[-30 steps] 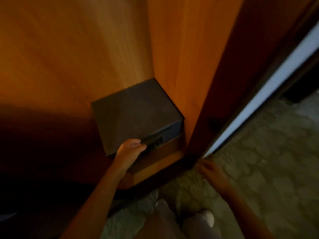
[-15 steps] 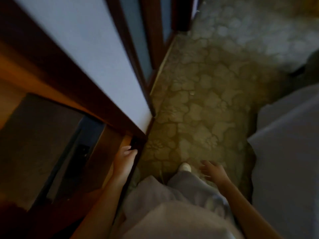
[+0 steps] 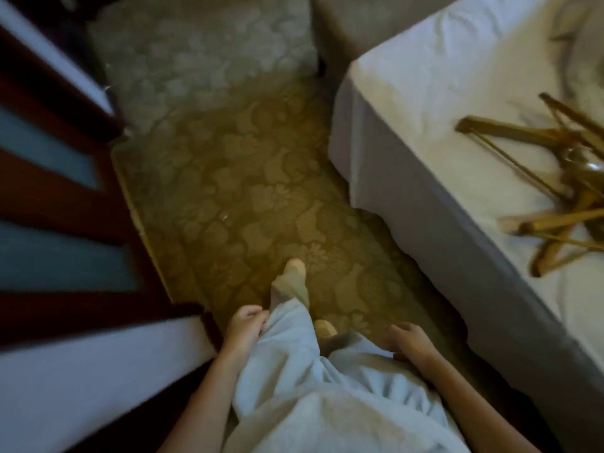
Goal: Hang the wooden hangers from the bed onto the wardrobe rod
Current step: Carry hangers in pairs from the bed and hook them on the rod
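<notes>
A loose pile of several wooden hangers (image 3: 552, 178) with metal hooks lies on the white bed (image 3: 421, 93) at the right edge of the view. My left hand (image 3: 243, 328) hangs by my left thigh, fingers loosely curled, holding nothing. My right hand (image 3: 408, 340) hovers over my right thigh with fingers apart and empty, well short of the bed. The wardrobe rod is out of view.
The dark-framed wardrobe doors (image 3: 65, 197) with blue and white panels run along the left. Patterned carpet (image 3: 235, 178) fills the aisle between wardrobe and bed. My feet (image 3: 294, 276) stand in that aisle. A pale upholstered piece (image 3: 353, 24) sits at the far end.
The view has swung right, from the wardrobe interior and its dark safe box to the aisle and bed. My left hand left the wardrobe edge and dropped to my side; the hangers came into view.
</notes>
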